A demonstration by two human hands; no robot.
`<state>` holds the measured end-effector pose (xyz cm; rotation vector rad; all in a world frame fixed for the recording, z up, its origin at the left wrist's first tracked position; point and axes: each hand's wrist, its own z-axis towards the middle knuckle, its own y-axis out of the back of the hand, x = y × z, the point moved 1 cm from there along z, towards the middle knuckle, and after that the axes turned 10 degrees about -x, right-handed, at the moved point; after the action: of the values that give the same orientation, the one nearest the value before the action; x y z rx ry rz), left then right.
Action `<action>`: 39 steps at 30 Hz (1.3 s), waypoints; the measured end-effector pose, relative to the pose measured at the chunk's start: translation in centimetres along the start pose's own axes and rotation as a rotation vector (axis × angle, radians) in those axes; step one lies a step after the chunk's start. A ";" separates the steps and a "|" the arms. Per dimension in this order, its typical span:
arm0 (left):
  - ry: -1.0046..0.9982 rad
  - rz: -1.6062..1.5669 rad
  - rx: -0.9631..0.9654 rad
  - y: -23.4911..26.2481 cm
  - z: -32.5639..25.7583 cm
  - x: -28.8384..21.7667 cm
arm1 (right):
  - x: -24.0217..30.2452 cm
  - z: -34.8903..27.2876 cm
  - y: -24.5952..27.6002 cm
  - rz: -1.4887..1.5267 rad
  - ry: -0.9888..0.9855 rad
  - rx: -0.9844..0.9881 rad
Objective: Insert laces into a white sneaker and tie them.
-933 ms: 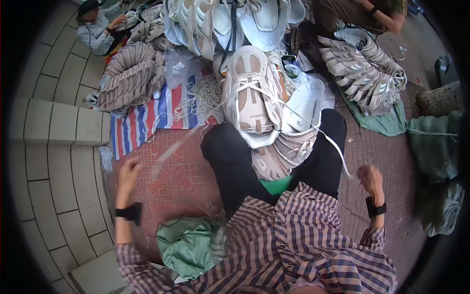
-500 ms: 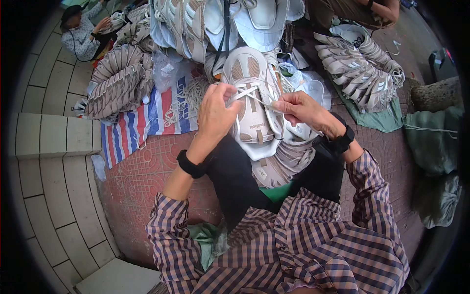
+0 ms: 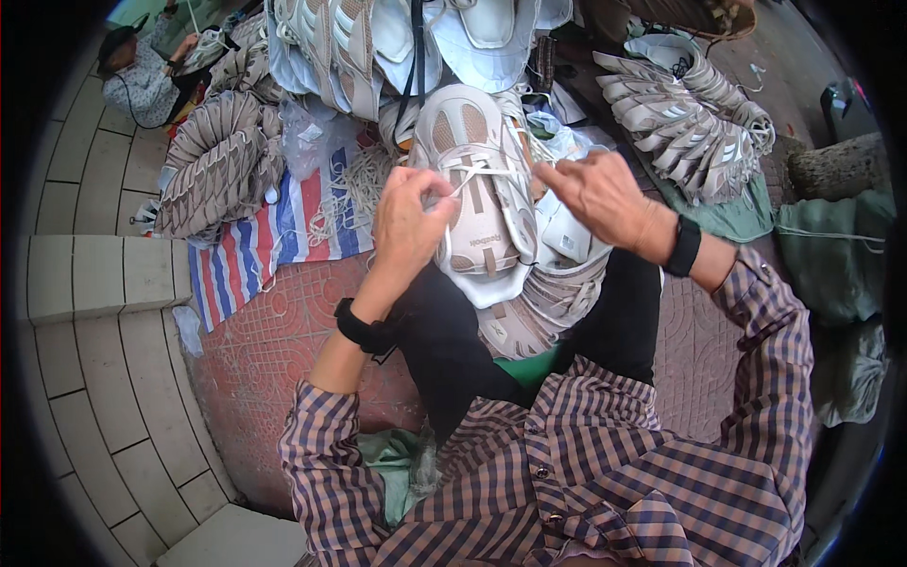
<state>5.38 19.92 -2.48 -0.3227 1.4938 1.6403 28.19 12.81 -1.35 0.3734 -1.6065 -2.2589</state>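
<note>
A beige and white shoe upper [image 3: 477, 215] lies between my knees with its toe pointing away, on top of a curved stack of similar uppers [image 3: 553, 312]. A white shoelace [image 3: 487, 171] crosses its eyelet rows near the toe. My left hand [image 3: 413, 213] is at the upper's left edge, thumb and fingers pinched on the lace. On the right, my right hand [image 3: 609, 203] is raised just off the upper, its fingers closed at the lace's other side; the lace end in them is hard to make out.
Beyond the upper stands a large pile of shoe uppers [image 3: 331, 47]. More stacked uppers lie left [image 3: 213, 170] and right [image 3: 675, 123]. Loose laces [image 3: 350, 194] rest on a striped sheet [image 3: 255, 241]. Another person [image 3: 142, 85] sits far left. Green sacks [image 3: 836, 260] stand at right.
My right hand has moved outward to the right, away from the upper, and the lace crossing has drawn closer to the upper. My left hand stays near the left edge.
</note>
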 end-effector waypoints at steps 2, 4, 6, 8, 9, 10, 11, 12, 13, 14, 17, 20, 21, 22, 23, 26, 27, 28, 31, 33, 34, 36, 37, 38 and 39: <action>-0.077 -0.010 -0.079 0.4 0.3 0.3 | 0.4 -0.6 -0.5 0.127 -0.061 -0.093; 0.022 -0.080 -0.031 0.4 0.6 0.4 | 0.2 -0.7 -0.2 0.076 -0.090 -0.189; 0.120 -0.144 0.005 0.7 0.5 0.1 | -0.1 -0.9 -0.1 0.041 -0.179 -0.264; 0.205 -0.167 0.027 0.7 0.4 0.0 | 0.7 -0.7 -0.4 0.268 -0.395 -0.290; 0.205 -0.165 0.026 0.7 0.3 -0.2 | 1.0 -0.4 -0.7 0.498 -0.610 -0.311; 0.164 -0.115 0.012 0.7 0.3 -0.7 | 0.9 -0.1 -1.7 0.822 -0.722 -0.313; 0.121 -0.072 -0.002 0.7 0.2 -1.0 | 1.4 0.5 -1.4 0.818 -0.721 -0.316; 0.121 -0.073 0.001 0.6 0.1 -1.1 | 2.2 1.0 -1.3 1.196 -0.781 -0.385; 0.159 -0.100 0.033 0.6 -0.1 -1.1 | 3.1 1.3 -1.1 1.577 -0.824 -0.452; 0.199 -0.126 0.066 0.5 -0.2 -1.1 | 4.0 1.3 -0.8 1.802 -0.794 -0.443; 0.190 -0.133 -0.002 0.6 -0.3 -0.9 | 6.0 1.0 -0.7 1.800 -0.648 -0.110; 0.149 0.014 -0.013 0.2 -0.4 -1.3 | 5.5 1.0 0.6 1.295 -0.222 0.118; 0.158 0.024 -0.016 0.4 -0.4 -1.0 | 5.4 1.3 1.1 1.307 -0.214 0.121; 0.153 0.032 0.001 0.5 -0.2 -0.6 | 5.1 1.8 1.9 0.810 0.073 0.158; 0.143 0.029 0.019 0.3 0.0 -0.3 | 4.8 2.0 2.7 0.291 0.334 0.182; 0.252 0.020 -0.009 1.3 0.0 0.9 | 3.7 2.7 3.5 0.083 0.337 0.212; 0.247 0.009 -0.010 1.2 0.0 0.6 | 3.0 2.8 3.8 0.036 0.346 0.174; 0.279 -0.046 -0.001 1.2 0.2 0.2 | 2.4 2.7 3.7 0.061 0.345 0.185; 0.309 -0.147 0.025 1.2 0.1 -1.3 | 1.3 0.7 2.2 0.117 0.284 0.089; 0.140 0.028 -0.103 1.6 -0.7 -0.3 | 1.5 -0.6 0.7 0.156 0.155 -0.089; 0.031 0.088 -0.114 1.2 -1.0 0.3 | 1.1 -2.0 -0.2 0.100 0.097 -0.121; -0.135 0.274 -0.108 0.7 -1.9 1.0 | 0.7 -4.2 -2.9 0.179 -0.113 0.051; -0.178 0.392 -0.070 0.4 -2.6 1.2 | 1.2 -4.2 -2.2 0.288 -0.151 0.045; -0.234 0.366 -0.074 0.2 -3.3 1.2 | 1.5 -4.7 -2.6 0.383 -0.108 0.007; -0.278 0.345 -0.073 0.4 -3.5 0.9 | 2.4 -4.4 -1.4 0.415 -0.102 0.035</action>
<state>3.28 17.18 -3.70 0.1306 1.3305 1.9226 27.57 8.45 -4.18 -0.0672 -1.5989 -1.9618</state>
